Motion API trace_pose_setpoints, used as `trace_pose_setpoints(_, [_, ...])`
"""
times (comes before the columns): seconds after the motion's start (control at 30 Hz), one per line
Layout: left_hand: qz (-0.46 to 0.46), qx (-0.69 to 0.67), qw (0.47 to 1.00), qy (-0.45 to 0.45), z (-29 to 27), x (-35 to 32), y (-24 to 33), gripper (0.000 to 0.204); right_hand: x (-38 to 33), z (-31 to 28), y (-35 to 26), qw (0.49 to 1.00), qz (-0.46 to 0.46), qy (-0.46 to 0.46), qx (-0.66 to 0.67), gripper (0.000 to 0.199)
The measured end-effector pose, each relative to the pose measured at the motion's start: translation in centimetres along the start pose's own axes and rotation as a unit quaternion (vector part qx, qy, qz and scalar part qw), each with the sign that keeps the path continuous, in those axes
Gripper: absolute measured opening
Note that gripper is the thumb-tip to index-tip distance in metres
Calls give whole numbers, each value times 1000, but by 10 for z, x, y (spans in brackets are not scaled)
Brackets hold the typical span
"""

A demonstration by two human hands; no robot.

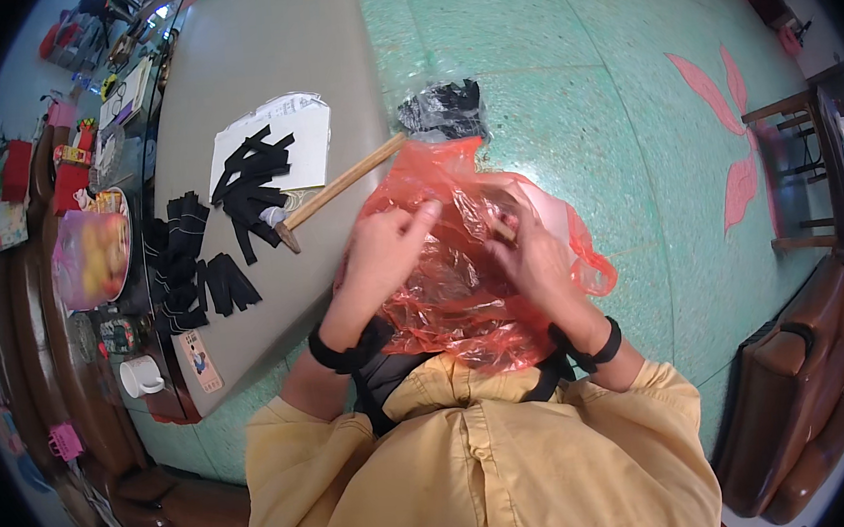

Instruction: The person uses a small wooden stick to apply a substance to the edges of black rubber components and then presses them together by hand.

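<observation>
A crinkled, see-through red plastic bag [456, 311] is spread over my lap. My left hand [386, 252] is at the bag's left side, thumb and fingers drawn together on its film. On the other side, my right hand [532, 259] is closed around a small pale item at the bag's opening; blur and the fingers hide what it is. A whitish sheet-like thing [541, 208] shows beside the right hand, partly under the film. Beyond the bag, a clear plastic bag with black material [444, 111] lies near the table's edge.
On the grey-topped table [268, 46] to my left lie a wooden-handled hammer [345, 182], black fabric strips [252, 183] on a white board [307, 153], and black bundles [179, 245]. A white mug [141, 376], a phone [200, 361] and a fruit basket [105, 251] stand further left.
</observation>
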State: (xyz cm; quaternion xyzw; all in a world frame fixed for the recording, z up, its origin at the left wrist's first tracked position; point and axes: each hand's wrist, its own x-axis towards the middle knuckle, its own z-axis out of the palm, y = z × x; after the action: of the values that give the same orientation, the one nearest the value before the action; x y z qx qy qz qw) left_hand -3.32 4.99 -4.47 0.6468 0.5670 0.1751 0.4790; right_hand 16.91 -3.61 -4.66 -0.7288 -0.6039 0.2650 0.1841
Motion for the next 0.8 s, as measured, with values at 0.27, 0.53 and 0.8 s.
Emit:
trace_pose_setpoints(0.27, [-61, 79, 988, -118, 34, -3, 25, 46, -31, 8, -6, 976, -156, -57, 139, 27])
trace_pose_setpoints(0.53, [-39, -334, 941, 30, 4, -60, 1, 37, -18, -23, 36, 960, 4, -180, 213, 18])
trace_pose_setpoints(0.8, [-135, -423, 891, 98, 4, -103, 5, 34, 9, 22, 36, 978, -129, -102, 128, 18])
